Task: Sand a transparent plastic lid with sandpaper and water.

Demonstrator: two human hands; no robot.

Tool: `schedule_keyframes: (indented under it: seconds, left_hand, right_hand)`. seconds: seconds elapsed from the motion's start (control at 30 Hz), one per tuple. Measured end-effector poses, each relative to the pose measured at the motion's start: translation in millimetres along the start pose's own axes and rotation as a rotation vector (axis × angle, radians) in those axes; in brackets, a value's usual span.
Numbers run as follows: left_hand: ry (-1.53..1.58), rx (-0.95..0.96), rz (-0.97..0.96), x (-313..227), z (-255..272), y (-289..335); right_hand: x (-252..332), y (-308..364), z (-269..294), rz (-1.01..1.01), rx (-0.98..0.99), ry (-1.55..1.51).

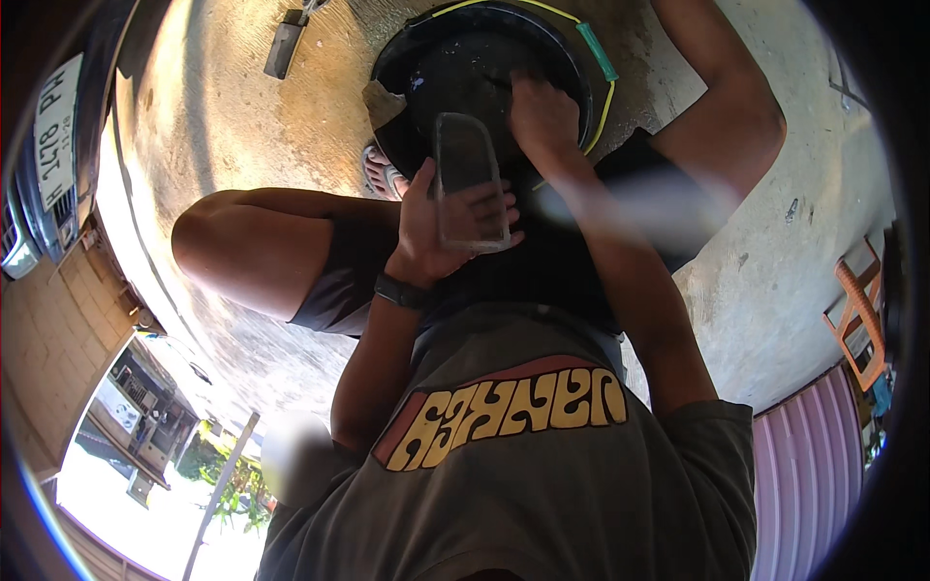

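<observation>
My left hand (418,221) is beneath a clear, rounded rectangular plastic cover (465,150), gripping it with the thumb at its left edge and the fingers showing through and past its right side. The cover stands tilted over the near rim of a black bucket (450,63). Inside the bucket, toward its right, my right hand (542,114) has its fingers curled down. A small dark shape shows at those fingertips, but the shadow hides what it is. The bucket's yellow wire handle (610,111) carries a green grip (596,50) and rests along the right rim.
A tan piece (385,103) lies at the bucket's left rim, near a sandalled foot (380,172). On the concrete floor beyond is a dark block-shaped tool (283,44). A vehicle (63,208) stands far left; an orange-framed object (857,305) is at the right.
</observation>
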State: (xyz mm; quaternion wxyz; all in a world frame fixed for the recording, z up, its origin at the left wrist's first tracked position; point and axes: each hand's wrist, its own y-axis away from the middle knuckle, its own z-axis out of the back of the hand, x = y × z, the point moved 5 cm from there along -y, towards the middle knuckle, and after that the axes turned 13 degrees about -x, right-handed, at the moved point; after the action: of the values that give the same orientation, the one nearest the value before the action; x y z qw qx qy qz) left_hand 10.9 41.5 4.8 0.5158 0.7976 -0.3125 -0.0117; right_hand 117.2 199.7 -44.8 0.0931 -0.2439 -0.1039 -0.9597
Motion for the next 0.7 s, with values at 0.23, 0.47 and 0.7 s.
schedule_keyframes:
  seconds: [0.23, 0.47, 0.7]
  left_hand:
    - [0.198, 0.107, -0.019, 24, 30, 10]
    - [0.170, -0.045, -0.050, 21, 16, 4]
    - [0.265, 0.354, -0.024, 20, 29, -7]
  right_hand:
    - [17, 7, -25, 0.084, 0.244, 0.261]
    - [19, 4, -24, 0.311, 0.190, 0.245]
    - [5, -4, -53, 0.317, 0.265, 0.493]
